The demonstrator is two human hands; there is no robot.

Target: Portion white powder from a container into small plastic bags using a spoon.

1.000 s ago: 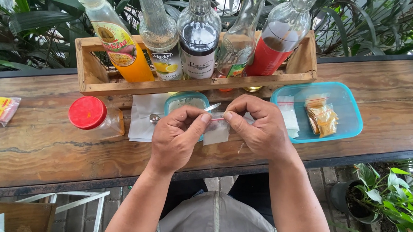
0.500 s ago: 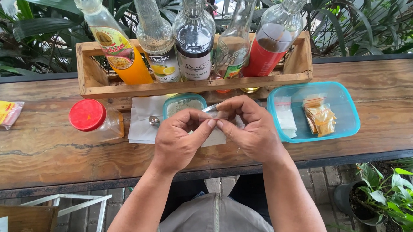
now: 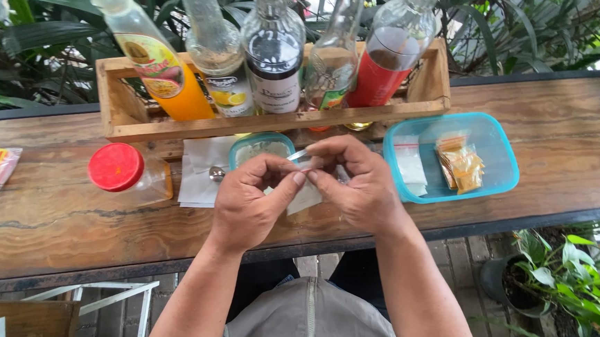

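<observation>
Left hand (image 3: 250, 203): thumb and forefinger pinching the small clear sachet (image 3: 306, 189).
Right hand (image 3: 356, 182): pinching the same sachet.
Change: grip unchanged since before; sachet not visibly opened.

We hold a small clear plastic packet (image 3: 306, 189) between the fingertips of both hands, just above the wooden counter and in front of the small teal-rimmed cup. It is thin, see-through and whitish, and most of it is hidden by our fingers; only its top edge and a lower corner show. The top edge is pinched where our thumbs and forefingers meet, and the lower corner hangs down toward the counter.
</observation>
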